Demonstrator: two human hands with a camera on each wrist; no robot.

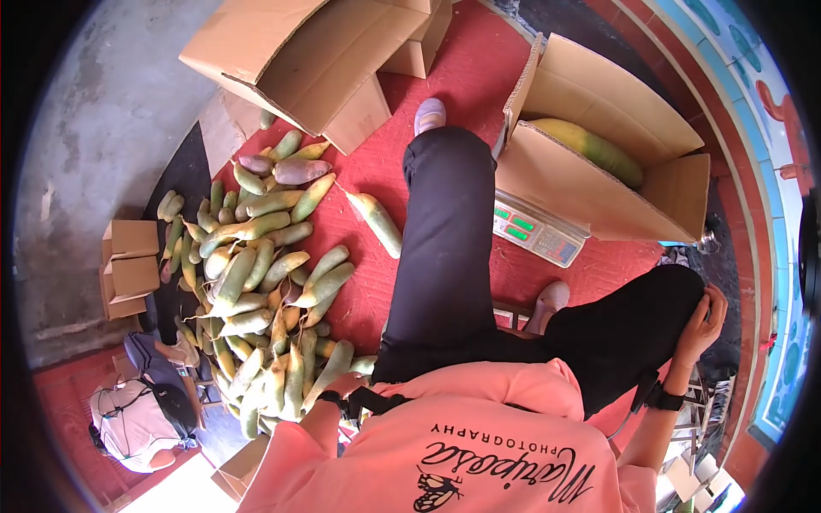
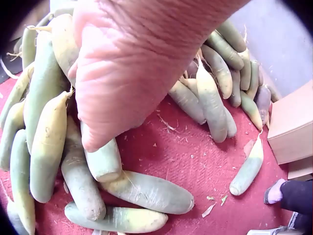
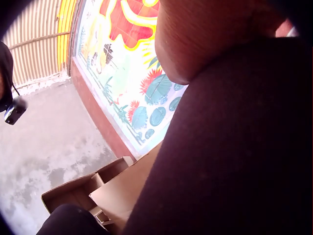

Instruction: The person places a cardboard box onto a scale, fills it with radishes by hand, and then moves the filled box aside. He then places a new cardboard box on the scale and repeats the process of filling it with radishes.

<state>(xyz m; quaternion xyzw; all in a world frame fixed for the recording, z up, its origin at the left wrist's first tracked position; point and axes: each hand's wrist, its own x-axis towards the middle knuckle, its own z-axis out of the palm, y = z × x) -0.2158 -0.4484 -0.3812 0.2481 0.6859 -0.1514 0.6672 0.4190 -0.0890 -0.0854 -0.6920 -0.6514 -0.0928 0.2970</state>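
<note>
In the head view my left hand (image 1: 345,384) is down at the near edge of a large heap of green radishes (image 1: 248,227). The left wrist view shows the heel of that hand (image 2: 117,83) over the heap, with a pale green radish (image 2: 103,161) sticking out from beneath it. Its fingers are hidden, so I cannot tell if they grip that radish. My right hand (image 1: 703,323) rests on the right knee with relaxed fingers and holds nothing. One radish (image 1: 376,224) lies apart on the red floor, beside the left leg.
A cardboard box (image 1: 590,205) with a yellow-green radish (image 1: 590,147) inside stands on a digital scale (image 1: 539,229) ahead to the right. Another open box (image 1: 308,60) is at the far left. Beyond the heap sits a person (image 1: 137,423) beside a small carton (image 1: 130,265).
</note>
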